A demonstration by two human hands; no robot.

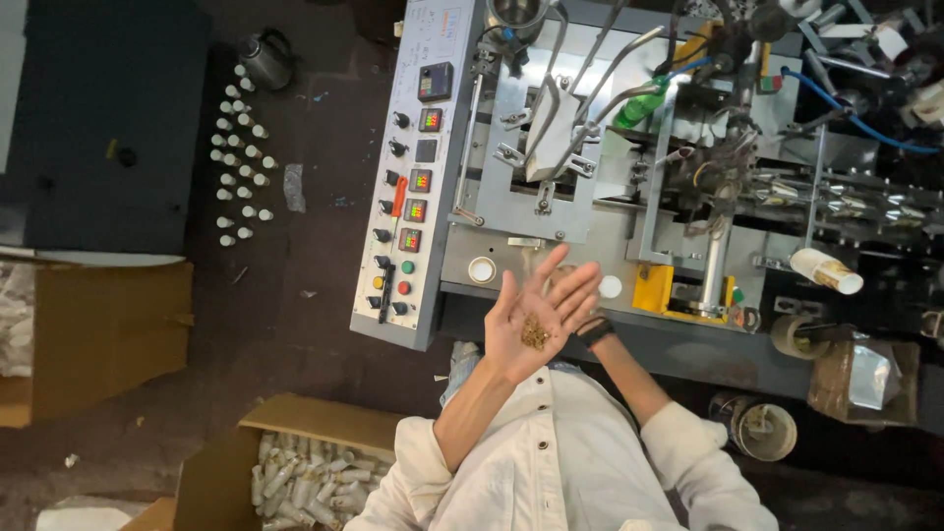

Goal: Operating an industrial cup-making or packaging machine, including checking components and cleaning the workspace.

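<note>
Before the grey machine (551, 167), brown granules (535, 334) are cradled in the flat-open left hand (536, 320), best kept level; the right hand (580, 305) is hidden behind.

On the grey control panel (413, 187) of the machine in front of you sit several small square displays in a column: a dark one with red digits (436, 81) at the far end, then four more lit red and green (430, 119), (420, 180), (415, 210), (409, 240) toward you. A pale label with coloured marks (444, 24) lies at the panel's far edge. Near left, an open brown cardboard box (211, 477) holds many small pale tubes (295, 477). At the left edge stands another brown carton (98, 334). Near right, a crumpled silver foil bag (870, 379) rests in a brown box.
</note>
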